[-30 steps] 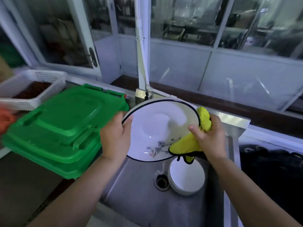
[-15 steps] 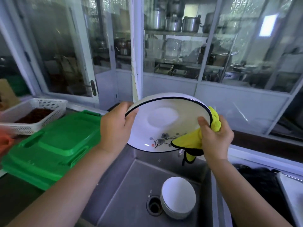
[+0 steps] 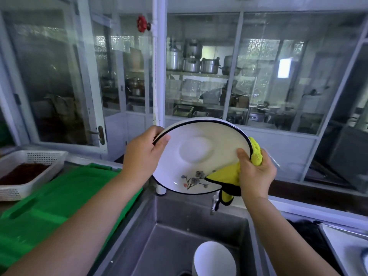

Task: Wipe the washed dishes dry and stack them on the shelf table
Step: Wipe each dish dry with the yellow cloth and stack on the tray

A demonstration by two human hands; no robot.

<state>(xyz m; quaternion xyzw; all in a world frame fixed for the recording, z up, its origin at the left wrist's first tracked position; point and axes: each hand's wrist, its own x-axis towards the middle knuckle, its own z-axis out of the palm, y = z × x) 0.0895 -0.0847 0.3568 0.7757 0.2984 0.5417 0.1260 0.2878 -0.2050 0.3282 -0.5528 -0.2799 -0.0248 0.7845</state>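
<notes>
A white plate (image 3: 191,156) with a dark rim and a small flower print is held tilted above the steel sink (image 3: 199,220). My left hand (image 3: 143,156) grips its left rim, thumb over the edge. My right hand (image 3: 254,172) grips a yellow cloth (image 3: 227,176) with black trim, folded over the plate's right rim, thumb pressing on the plate's face. A stack of white bowls (image 3: 214,259) sits in the sink bottom near the drain.
Green plastic lids (image 3: 49,206) lie stacked left of the sink. A white mesh basket (image 3: 33,156) with dark contents stands beyond them. A tap (image 3: 214,202) hangs below the plate. Glass partitions with pots behind fill the back. A metal tray edge (image 3: 348,244) shows at right.
Both hands have lifted the plate higher above the sink, and my view has tilted up. The cloth stays on the plate's right rim.
</notes>
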